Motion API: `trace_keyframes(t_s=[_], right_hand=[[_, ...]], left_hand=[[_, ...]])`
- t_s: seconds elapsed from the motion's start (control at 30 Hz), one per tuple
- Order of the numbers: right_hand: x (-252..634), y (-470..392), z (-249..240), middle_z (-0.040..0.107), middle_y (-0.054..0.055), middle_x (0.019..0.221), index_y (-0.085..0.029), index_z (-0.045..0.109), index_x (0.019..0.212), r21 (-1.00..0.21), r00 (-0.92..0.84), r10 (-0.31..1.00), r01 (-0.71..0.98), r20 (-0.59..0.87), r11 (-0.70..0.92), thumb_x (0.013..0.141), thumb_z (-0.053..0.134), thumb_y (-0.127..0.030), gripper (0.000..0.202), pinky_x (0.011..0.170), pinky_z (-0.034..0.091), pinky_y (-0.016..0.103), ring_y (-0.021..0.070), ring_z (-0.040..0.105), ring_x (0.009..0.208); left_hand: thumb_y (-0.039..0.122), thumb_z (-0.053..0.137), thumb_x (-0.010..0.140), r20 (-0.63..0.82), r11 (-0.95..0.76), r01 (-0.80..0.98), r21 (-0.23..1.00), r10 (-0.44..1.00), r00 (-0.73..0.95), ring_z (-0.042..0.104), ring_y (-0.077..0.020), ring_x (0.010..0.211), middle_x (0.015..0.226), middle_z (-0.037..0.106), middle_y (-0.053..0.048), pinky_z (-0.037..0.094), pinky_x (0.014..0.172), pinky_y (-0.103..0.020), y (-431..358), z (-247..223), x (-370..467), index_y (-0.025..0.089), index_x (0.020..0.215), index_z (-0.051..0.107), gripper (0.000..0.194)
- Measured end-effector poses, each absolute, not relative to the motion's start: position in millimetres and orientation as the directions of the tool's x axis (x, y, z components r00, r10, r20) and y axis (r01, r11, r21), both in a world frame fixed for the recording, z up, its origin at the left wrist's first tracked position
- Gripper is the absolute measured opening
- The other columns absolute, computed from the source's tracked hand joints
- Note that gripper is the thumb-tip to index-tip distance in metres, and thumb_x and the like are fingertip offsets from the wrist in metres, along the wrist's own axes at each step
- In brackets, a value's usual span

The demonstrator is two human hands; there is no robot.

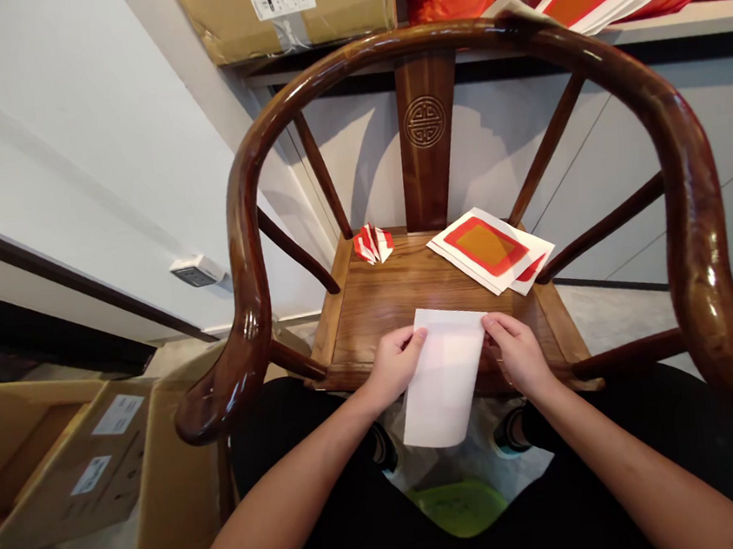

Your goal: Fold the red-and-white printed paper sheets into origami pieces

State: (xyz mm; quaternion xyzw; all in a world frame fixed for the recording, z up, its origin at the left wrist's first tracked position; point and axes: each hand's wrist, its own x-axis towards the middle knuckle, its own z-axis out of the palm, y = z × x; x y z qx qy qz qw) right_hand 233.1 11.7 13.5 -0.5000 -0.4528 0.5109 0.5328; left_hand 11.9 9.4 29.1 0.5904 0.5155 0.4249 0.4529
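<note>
One white sheet of paper (447, 380) is held by two bare hands above the near edge of a wooden chair seat (388, 294). The left hand (394, 363) pinches its left edge and the right hand (516, 350) its far right corner, each grip closed, thumb on top. Faint pink shows through the paper. No fold can be made out in it, so shaping this sheet seems barely begun. On the seat's far left stands a small folded red-and-white paper piece (385, 243), apparently shaped already. At far right, a few flat printed sheets (482, 246) overlap, seemingly unfolded.
</note>
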Motion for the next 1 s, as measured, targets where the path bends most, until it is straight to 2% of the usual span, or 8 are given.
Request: trace_keyframes(t_s=[0.17, 0.43, 0.8, 0.9, 1.0], right_hand=[[236, 11, 15, 0.061, 0.000, 0.072, -0.019, 0.069, 0.076, -0.999, 0.152, 0.988, 0.023, 0.027, 0.023, 0.085, 0.066, -0.050, 0.032, 0.064, 0.042, 0.027, 0.0158, 0.053, 0.070], [235, 12, 20, 0.063, -0.002, 0.073, -0.022, 0.070, 0.087, -0.996, 0.125, 0.992, -0.078, 0.029, 0.039, 0.083, 0.070, -0.045, 0.023, 0.064, 0.046, 0.027, 0.0143, 0.055, 0.067], [235, 7, 29, 0.062, -0.001, 0.071, -0.021, 0.068, 0.081, -0.997, 0.156, 0.985, 0.001, 0.078, 0.078, 0.086, 0.067, -0.044, 0.023, 0.065, 0.046, 0.027, 0.0145, 0.055, 0.068], [234, 2, 34, 0.066, 0.000, 0.077, -0.022, 0.069, 0.085, -0.993, 0.168, 0.979, 0.058, 0.114, 0.106, 0.087, 0.065, -0.044, 0.023, 0.068, 0.049, 0.028, 0.0160, 0.058, 0.071], [234, -5, 40, 0.071, 0.004, 0.089, -0.023, 0.071, 0.090, -0.979, 0.179, 0.967, 0.126, 0.182, 0.161, 0.088, 0.064, -0.044, 0.023, 0.076, 0.053, 0.033, 0.0195, 0.063, 0.082]], left_hand=[[0.049, 0.055, 0.091, 0.033, -0.061, 0.206, 0.977, 0.990, 0.137, 0.038, -0.0099, 0.060, 0.062, 0.043, 0.002, 0.028, 0.054, -0.023, 8, 32, 13, 0.014, 0.064, 0.055, 0.045], [0.052, 0.055, 0.091, 0.013, -0.039, 0.199, 0.979, 0.991, 0.131, 0.039, -0.0102, 0.060, 0.063, 0.045, 0.002, 0.029, 0.054, -0.022, 8, 35, 12, 0.014, 0.066, 0.056, 0.046], [0.050, 0.055, 0.092, 0.032, -0.061, 0.210, 0.976, 0.989, 0.142, 0.038, -0.0100, 0.061, 0.063, 0.043, 0.002, 0.028, 0.055, -0.023, 7, 35, 11, 0.014, 0.065, 0.054, 0.045], [0.051, 0.055, 0.092, 0.031, -0.059, 0.206, 0.977, 0.990, 0.137, 0.039, -0.0104, 0.061, 0.063, 0.045, 0.002, 0.029, 0.056, -0.023, 7, 35, 10, 0.014, 0.065, 0.056, 0.045], [0.052, 0.055, 0.091, 0.039, -0.067, 0.194, 0.979, 0.989, 0.143, 0.042, -0.0114, 0.063, 0.066, 0.049, 0.001, 0.033, 0.058, -0.023, 6, 36, 9, 0.013, 0.070, 0.061, 0.045]])
